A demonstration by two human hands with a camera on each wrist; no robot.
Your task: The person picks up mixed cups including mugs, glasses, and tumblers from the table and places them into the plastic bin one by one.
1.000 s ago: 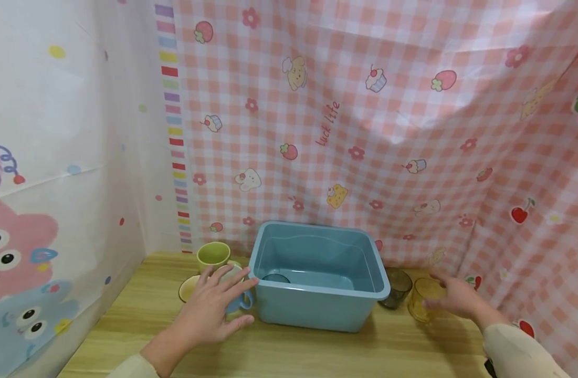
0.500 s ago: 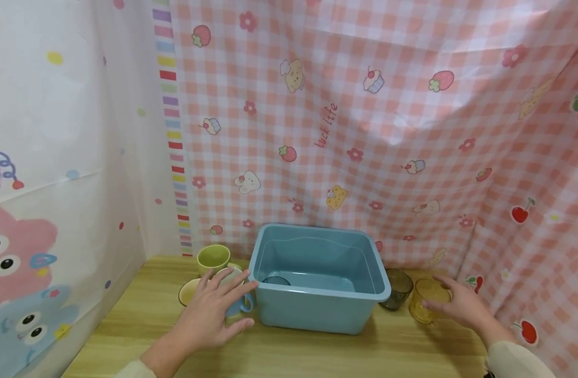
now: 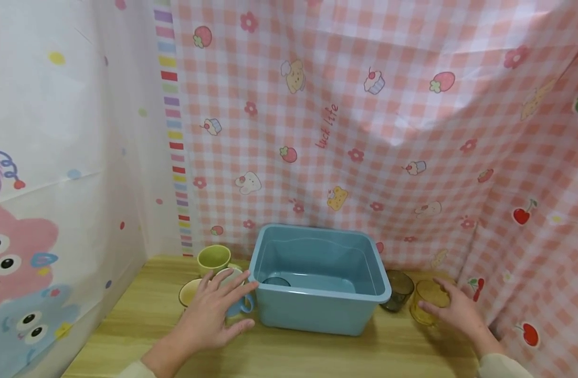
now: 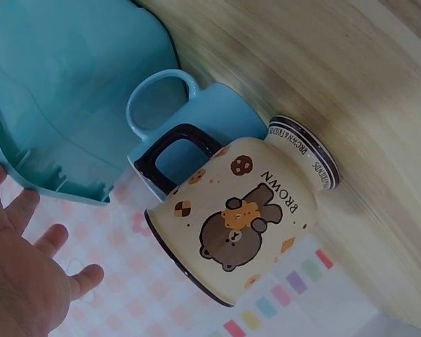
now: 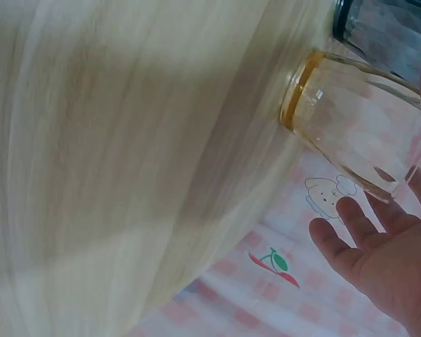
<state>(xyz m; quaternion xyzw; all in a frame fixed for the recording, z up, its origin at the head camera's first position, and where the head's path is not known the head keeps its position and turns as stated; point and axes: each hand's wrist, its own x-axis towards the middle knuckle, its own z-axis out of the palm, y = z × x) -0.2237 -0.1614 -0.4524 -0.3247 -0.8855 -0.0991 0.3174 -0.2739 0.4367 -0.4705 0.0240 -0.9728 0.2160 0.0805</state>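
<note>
A: Where is the transparent amber glass tumbler (image 3: 424, 302) placed?

B: It is stood upright on the pale wooden tabletop (image 3: 279, 359), to the right of a smoky dark glass tumbler (image 3: 398, 291), by which it is separated from the rectangular blue-green plastic bin (image 3: 312, 314).

A: How is it approached?

B: It is flanked by the right hand (image 3: 456, 310), with the thumb placed in front and the loosely parted fingers beyond the rim.

A: And the left hand (image 3: 214, 310)?

B: Its fingers are spread, with the tips brought to the bin's left rim. Whether rim or tumbler is actually touched cannot be told.

A: What is set beside it?

B: A cream bear-printed mug (image 4: 231, 217), a light blue mug (image 4: 221, 116) and a green ceramic mug (image 3: 214, 259).
</note>
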